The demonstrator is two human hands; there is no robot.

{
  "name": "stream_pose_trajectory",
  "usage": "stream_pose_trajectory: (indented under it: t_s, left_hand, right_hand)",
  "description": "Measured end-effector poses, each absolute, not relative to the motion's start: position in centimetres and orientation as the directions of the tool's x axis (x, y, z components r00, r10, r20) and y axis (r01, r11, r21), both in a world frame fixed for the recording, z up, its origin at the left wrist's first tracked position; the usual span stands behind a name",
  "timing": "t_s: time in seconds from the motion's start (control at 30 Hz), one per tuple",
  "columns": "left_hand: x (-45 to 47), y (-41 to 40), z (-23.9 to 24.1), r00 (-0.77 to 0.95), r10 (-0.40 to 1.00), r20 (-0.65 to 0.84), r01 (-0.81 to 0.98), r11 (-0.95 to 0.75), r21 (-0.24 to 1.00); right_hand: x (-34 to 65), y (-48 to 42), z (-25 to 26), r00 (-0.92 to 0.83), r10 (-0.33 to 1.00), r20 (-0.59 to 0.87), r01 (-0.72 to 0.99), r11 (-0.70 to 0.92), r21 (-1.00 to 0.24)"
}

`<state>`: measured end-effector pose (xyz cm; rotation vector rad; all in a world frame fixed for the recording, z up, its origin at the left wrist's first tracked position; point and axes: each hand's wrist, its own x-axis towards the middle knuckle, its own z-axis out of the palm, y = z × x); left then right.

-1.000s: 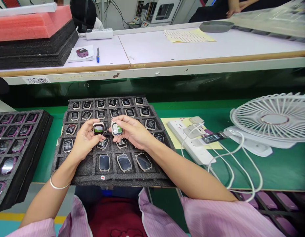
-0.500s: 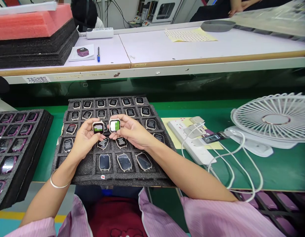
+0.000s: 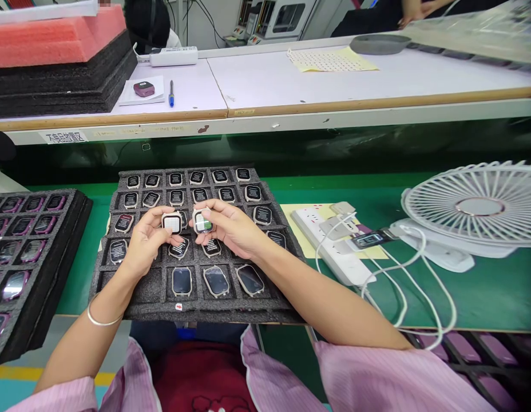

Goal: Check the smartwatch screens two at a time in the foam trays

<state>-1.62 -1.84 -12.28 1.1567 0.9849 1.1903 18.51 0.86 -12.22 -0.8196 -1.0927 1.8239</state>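
Observation:
My left hand [image 3: 150, 237] is closed on a smartwatch case [image 3: 172, 224] with a pale frame and a lit, mostly white screen. Beside it, my right hand [image 3: 229, 229] grips a second pale smartwatch case [image 3: 202, 221], its thumb over the white and green screen. Both are strapless and held a small gap apart above a dark foam tray [image 3: 154, 292]. Rows of similar watch cases lie in the tray's pockets, most with white text on black. Three in the front row, among them one watch case [image 3: 216, 282], have dark screens.
On the left, another foam tray [image 3: 42, 274] holds purple watch cases. To the right are a white power strip [image 3: 329, 246], looping cables and a white fan [image 3: 475, 206]. A raised shelf [image 3: 265, 86] behind carries foam stacks, a pen [image 3: 171, 94] and paper. Other people sit beyond it.
The left watch's screen went from green and black stripes to mostly white. My right thumb moved up onto the right watch's screen. Both hands stay nearly in place.

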Motion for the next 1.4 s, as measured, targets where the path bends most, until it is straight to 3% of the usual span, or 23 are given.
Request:
stream_pose_trajectory:
  t_s: [0.33, 0.6, 1.4]
  left_hand:
    - [-1.58, -1.75, -12.37, 0.097, 0.995, 0.03, -0.142, -0.016, 0.99]
    - [-1.53, -1.6, -12.62, 0.066, 0.995, 0.072, -0.078, -0.067, 0.995]
    - [-1.38, -1.55, -12.57, 0.098, 0.991, 0.085, -0.076, -0.078, 0.994]
  right_hand:
    - [18.68, 0.68, -12.34, -0.499, 0.865, -0.041, -0.349, -0.244, -0.905]
    - [18.65, 0.79, -12.33, -0.45, 0.887, -0.101, -0.301, -0.257, -0.918]
    - [18.63, 0.92, -12.73, -0.423, 0.906, -0.03, -0.286, -0.165, -0.944]
